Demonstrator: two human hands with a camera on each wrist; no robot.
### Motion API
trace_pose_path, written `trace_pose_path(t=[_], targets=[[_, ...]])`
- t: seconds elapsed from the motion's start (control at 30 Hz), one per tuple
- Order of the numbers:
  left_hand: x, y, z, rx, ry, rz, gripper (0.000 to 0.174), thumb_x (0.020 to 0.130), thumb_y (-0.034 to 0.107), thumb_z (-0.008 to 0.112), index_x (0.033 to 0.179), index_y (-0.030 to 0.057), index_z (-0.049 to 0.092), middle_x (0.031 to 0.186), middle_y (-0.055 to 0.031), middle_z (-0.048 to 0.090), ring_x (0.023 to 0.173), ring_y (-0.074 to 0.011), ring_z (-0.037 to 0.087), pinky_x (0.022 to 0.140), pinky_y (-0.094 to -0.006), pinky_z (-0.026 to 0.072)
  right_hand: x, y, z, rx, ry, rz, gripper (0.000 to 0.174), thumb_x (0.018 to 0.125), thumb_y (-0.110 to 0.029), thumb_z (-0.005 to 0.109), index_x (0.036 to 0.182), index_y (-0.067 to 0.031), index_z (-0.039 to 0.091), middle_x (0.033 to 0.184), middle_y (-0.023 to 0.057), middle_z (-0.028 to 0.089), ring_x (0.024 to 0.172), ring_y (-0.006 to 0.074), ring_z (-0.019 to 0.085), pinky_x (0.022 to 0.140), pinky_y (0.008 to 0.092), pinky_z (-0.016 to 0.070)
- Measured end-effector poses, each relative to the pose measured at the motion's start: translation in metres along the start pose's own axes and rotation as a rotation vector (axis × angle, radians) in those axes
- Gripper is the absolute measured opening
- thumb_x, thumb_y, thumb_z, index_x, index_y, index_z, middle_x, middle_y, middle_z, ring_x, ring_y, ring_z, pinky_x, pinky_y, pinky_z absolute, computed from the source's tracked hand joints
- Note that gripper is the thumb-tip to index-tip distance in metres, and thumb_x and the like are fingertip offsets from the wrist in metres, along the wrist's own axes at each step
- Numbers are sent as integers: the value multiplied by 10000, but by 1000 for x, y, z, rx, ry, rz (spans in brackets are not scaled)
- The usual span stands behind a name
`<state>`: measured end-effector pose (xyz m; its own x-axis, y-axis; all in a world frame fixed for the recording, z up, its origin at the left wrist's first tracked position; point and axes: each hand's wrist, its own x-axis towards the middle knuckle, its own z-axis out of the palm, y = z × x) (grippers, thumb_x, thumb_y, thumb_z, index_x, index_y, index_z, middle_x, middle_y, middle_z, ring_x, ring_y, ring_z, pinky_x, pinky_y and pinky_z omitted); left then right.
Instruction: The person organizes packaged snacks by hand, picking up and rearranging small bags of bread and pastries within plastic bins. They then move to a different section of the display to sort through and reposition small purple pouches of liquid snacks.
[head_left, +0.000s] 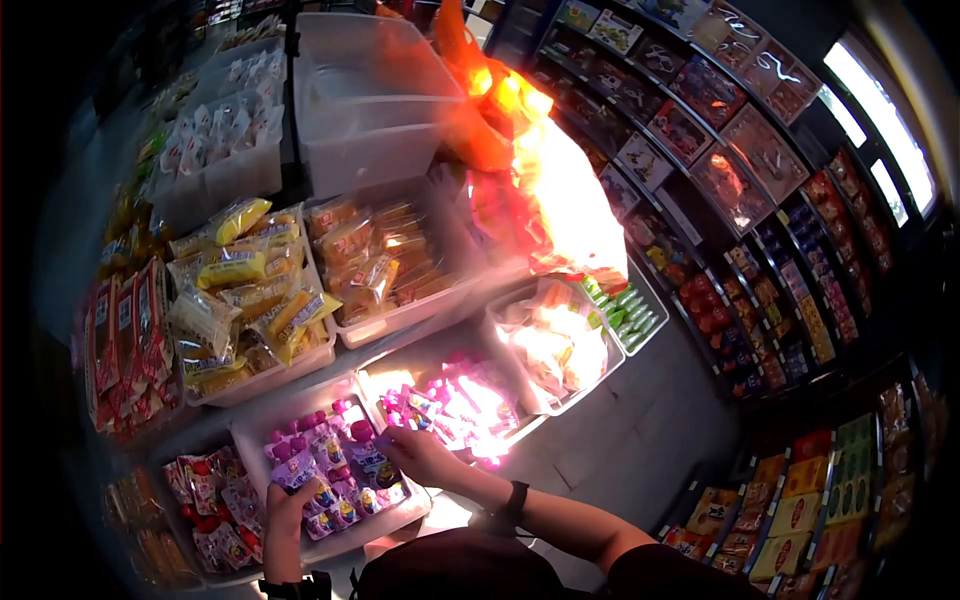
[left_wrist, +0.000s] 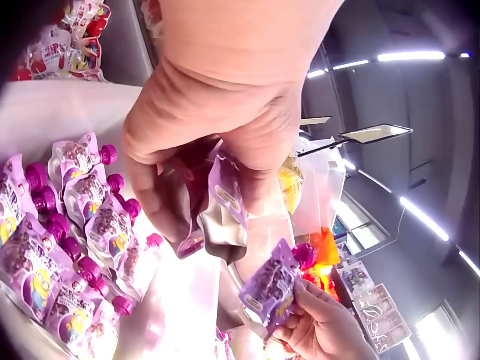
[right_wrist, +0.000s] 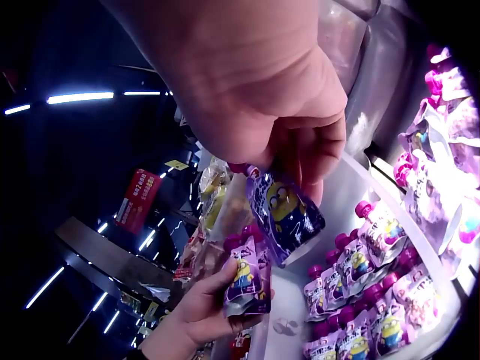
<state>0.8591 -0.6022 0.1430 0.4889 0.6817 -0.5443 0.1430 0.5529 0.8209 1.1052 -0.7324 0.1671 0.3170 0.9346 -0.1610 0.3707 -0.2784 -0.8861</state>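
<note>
My left hand (head_left: 288, 520) grips purple drink pouches (right_wrist: 244, 281) at the near left of a white bin (head_left: 408, 515). At least two pouches show in that grip, pressed together, caps up in the right wrist view. My right hand (head_left: 425, 458) pinches another purple drink pouch (right_wrist: 286, 217), whose printed front carries a yellow cartoon figure. In the left wrist view this pouch (left_wrist: 270, 289) tilts, its magenta cap beside the thumb. Below both hands, similar purple pouches (left_wrist: 75, 176) stand in rows inside the bin, with magenta caps.
Left of the bin stands one of red-capped pouches (head_left: 215, 510); to its right, a bin of pink packets (head_left: 450, 400) in strong glare. Behind are tubs of wrapped yellow snacks (head_left: 250, 275) and brown snacks (head_left: 400, 245). Stocked shelves (head_left: 700, 130) line the right side.
</note>
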Motion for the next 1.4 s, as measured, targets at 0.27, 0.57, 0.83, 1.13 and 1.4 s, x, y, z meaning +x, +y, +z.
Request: trace_pose_path(t=[0.27,0.57,0.83,1.13,1.4], targets=[[-22,-38,-60,28,247,102,305,850,177,728,1093,12,643,986,-14,670,872,-107,601,787,-285,474,31,30,70,-197,-152,41,217,918,-209,550,1073,-66,600,811,212,652,768,396,652,677,501,506],[-40,-46,-85,-110,339,123,303,855,194,729,1080,11,641,985,-20,665,861,-103,601,769,-286,477,42,114,132,-349,-377,52,275,790,-70,560,1046,-69,660,911,207,676,865,389,663,741,464,536],[-41,-40,-68,45,328,75,357,841,242,736,1096,8,648,992,-40,678,872,-140,617,785,-325,481,49,130,163,-476,-396,215,231,808,-60,537,1026,-21,603,860,247,670,840,419,668,715,492,539],[5,-46,-25,64,-5,-7,323,881,154,685,1142,6,566,1070,-72,639,933,-152,610,776,-302,501,9,18,90,110,-181,83,399,922,-365,608,1137,-30,601,944,181,686,870,301,674,759,401,529],[11,-10,51,79,-465,-179,365,914,43,559,1274,30,499,1135,-84,599,999,-197,607,806,-350,535,-23,22,62,-32,-129,228,709,743,-476,745,1160,33,481,925,246,643,866,386,640,746,435,497]])
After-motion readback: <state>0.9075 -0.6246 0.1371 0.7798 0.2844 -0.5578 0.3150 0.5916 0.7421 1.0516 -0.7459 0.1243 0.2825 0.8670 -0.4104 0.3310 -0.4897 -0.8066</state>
